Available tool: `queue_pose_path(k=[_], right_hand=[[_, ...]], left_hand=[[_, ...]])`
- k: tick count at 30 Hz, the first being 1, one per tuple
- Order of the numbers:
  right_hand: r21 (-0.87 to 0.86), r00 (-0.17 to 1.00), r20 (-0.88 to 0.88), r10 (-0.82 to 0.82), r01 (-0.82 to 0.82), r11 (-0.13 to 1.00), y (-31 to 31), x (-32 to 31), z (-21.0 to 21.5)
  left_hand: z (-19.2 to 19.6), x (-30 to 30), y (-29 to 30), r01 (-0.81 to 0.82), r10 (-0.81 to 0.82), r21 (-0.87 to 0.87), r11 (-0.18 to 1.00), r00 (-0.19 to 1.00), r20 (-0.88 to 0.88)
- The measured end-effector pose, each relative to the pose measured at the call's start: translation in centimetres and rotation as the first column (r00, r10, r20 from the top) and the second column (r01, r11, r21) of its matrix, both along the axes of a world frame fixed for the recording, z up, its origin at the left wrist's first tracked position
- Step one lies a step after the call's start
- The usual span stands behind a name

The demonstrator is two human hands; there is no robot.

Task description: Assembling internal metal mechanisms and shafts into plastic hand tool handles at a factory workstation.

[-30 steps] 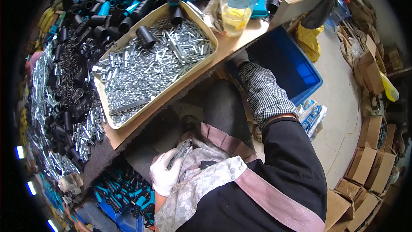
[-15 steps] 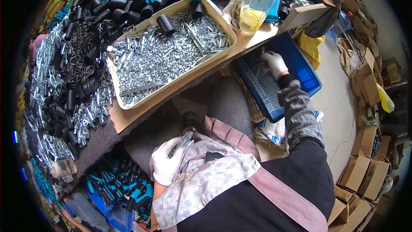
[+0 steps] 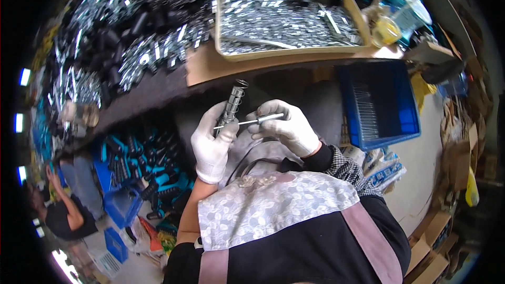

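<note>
Above a patterned apron, in front of a crowded desk, a worker's two white-gloved hands are meeting over a pair of metal parts. The left hand is closing its fingers and thumb around the lower end of a spring assembly, which is standing nearly upright with a slight lean to the right, its coil rising past the core. The right hand is pinching the thicker end of a slim metal rod, whose thin end is reaching across to the left thumb; whether it is entering the assembly, the view is not showing. The assembly is looking light enough for one hand, stiff at its core but springy along its coil, so its solid lower body is offering the surest hold. The rod is appearing light, rigid and probably slippery under fabric, its thicker end giving the better grip. Beyond, a tray of small metal pieces is sitting on the desk, and a blue bin is holding more rods to the right.
</note>
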State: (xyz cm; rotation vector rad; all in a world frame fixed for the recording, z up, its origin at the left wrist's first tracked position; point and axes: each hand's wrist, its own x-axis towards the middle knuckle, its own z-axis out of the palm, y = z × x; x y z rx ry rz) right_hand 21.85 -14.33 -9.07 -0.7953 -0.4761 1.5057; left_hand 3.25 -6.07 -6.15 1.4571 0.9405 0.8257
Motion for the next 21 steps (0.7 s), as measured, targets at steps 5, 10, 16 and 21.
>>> queue_pose_path(k=[5, 10, 16, 21], right_hand=[[-0.084, 0.97, 0.18, 0.165, -0.152, 0.985, 1.1, -1.5, 1.5], [-0.122, 0.959, 0.207, 0.193, -0.171, 0.978, 0.9, -1.9, 1.0], [-0.143, 0.969, 0.118, 0.215, -0.198, 0.97, 0.7, -1.7, 0.8], [-0.255, 0.928, 0.12, 0.352, -0.314, 0.914, 1.2, -1.4, 1.4]], left_hand=[[-0.8, -2.4, 0.2, -0.146, 0.146, 0.043, 0.988, 0.989, -0.004], [-0.8, -3.2, 0.0, -0.127, 0.135, -0.13, 0.983, 0.989, 0.059], [-1.6, -3.9, 0.9, -0.004, 0.006, 0.352, 0.936, 1.0, -0.003], [-0.9, -4.9, 1.0, 0.113, -0.057, 0.527, 0.843, 0.991, -0.121]])
